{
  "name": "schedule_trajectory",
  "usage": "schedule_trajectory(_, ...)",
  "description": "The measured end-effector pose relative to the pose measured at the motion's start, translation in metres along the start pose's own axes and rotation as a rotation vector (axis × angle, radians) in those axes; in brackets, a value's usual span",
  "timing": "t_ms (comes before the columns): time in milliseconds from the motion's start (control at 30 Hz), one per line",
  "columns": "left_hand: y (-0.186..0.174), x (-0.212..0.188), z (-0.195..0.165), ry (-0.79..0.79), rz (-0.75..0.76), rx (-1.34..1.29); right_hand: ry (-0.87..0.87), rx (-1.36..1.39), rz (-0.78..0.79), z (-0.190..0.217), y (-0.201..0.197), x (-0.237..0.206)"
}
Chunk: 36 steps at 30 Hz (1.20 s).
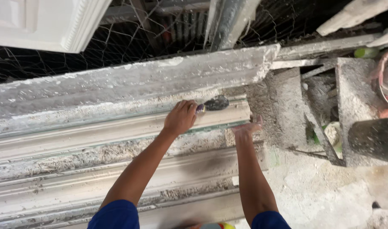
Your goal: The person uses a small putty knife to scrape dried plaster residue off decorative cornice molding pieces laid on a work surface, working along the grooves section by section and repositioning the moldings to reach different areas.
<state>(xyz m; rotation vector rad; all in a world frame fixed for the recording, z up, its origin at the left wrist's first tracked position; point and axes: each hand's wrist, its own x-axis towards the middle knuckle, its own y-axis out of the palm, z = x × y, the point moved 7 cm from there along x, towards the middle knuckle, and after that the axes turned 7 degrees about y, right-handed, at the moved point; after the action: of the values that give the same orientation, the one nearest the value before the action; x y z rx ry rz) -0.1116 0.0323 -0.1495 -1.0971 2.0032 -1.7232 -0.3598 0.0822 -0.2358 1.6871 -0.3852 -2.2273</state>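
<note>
One dark brush (215,103) lies against the long moulded plaster strip (117,131), near its right end; the left hand (180,117) has its grip clamped on the handle. The right hand (246,127) rests flat there, fingers seemingly apart. Too much pressure could chip the strip's edge. Two hands, one brush.

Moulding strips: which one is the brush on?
The far moulding strip, just under the rough grey mould. The left hand holds the brush on its right end; the nearer strips lie untouched.
</note>
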Motion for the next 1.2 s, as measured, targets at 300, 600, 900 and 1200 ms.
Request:
schedule_trajectory(300,-0.015,0.001,-0.005,-0.05,-0.036,-0.067,-0.145,-0.545,0.196,0.044,-0.01,0.009)
schedule_trajectory(600,-0.028,0.006,-0.011,-0.037,-0.072,-0.047,-0.432,-0.789,0.249,0.092,0.01,-0.016)
schedule_trajectory(900,-0.041,0.009,-0.012,-0.061,-0.054,-0.015,-0.206,-0.927,0.373,0.023,0.016,-0.029)
schedule_trajectory(1200,-0.07,0.005,-0.028,0.017,-0.151,0.003,-0.167,-1.223,0.363,0.026,0.024,-0.049)
